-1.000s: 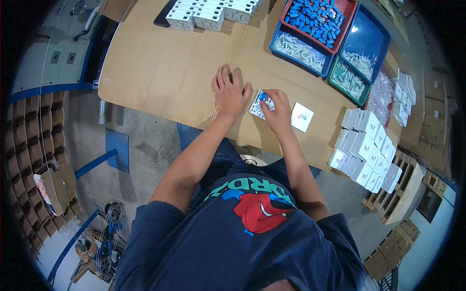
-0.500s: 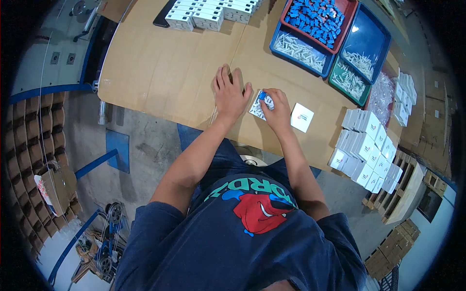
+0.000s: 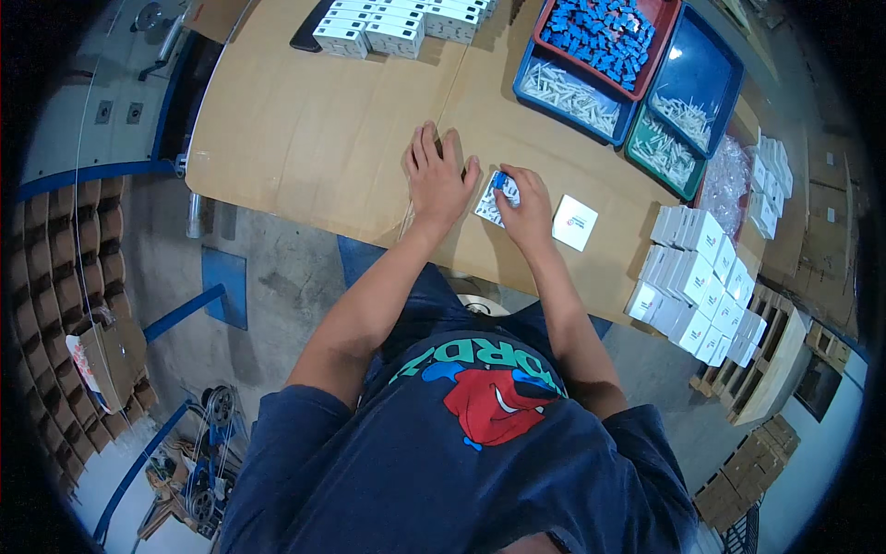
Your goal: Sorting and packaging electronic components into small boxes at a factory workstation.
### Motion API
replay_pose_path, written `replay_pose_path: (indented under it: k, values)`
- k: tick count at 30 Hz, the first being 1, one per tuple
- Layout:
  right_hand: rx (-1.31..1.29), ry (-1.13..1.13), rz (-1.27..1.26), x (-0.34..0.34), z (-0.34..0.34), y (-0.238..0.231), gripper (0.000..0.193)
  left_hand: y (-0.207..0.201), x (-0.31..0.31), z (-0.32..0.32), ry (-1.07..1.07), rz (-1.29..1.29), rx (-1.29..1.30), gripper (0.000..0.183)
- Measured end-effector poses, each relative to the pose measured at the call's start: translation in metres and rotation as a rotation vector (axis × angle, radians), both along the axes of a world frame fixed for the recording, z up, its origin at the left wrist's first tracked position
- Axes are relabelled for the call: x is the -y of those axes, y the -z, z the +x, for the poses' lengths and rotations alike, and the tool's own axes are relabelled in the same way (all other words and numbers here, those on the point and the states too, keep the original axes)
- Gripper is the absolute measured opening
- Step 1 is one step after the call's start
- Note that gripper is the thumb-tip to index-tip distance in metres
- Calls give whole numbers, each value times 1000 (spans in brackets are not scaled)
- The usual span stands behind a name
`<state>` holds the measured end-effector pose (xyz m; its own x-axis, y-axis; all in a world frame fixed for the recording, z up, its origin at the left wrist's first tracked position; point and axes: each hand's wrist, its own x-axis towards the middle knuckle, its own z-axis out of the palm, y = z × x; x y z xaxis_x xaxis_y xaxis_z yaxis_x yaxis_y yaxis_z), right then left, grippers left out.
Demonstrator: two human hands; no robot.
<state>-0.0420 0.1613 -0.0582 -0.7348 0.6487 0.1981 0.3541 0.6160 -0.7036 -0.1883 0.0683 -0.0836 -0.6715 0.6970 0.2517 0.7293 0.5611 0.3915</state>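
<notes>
A small white open box (image 3: 486, 210) lies on the cardboard-covered table in front of me, with pale pieces visible inside it. My right hand (image 3: 524, 205) is over its right side, fingers curled, thumb and fingertips closed around a small blue plastic piece (image 3: 499, 180) at the box's far end. The hand hides part of the box's contents. To the left, my left hand (image 3: 437, 185) rests palm down on the table with fingers spread, its thumb close to the box. Just right of my right hand lies a flat white square lid or card (image 3: 574, 222) with small print.
At the far right stand a red tray (image 3: 657, 18) of blue pieces, blue trays (image 3: 529, 90) and a green tray (image 3: 653, 166) of white plugs. White boxes (image 3: 694, 277) are stacked at the right edge, beside clear plastic bags (image 3: 724, 189). More boxes (image 3: 392, 37) stand at the far side.
Almost nothing differs. My right fingers have shifted very slightly over the blue piece; my left hand keeps its place.
</notes>
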Motion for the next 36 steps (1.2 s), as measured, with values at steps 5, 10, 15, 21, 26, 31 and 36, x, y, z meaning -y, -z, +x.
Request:
replay_pose_path:
  k: [5,10,15,21,26,31,36]
  values:
    - [56,-22,55,6,4,0,40,0,0,0,-5,-4,-2,59]
    - [126,-47,126,19,10,-7,41,0,1,0,-5,-36,4,59]
    - [215,-92,163,25,16,-7,46,-1,1,0,-9,-35,4,60]
    - [463,-47,321,24,16,-16,49,0,1,0,-10,-27,-14,60]
    - [463,-73,333,28,14,-21,50,1,0,3,5,-12,-23,60]
    - [263,-104,148,17,30,-24,58,5,2,0,-14,49,14,59]
    - [277,77,109,-2,92,-39,75,3,14,-8,58,282,219,65]
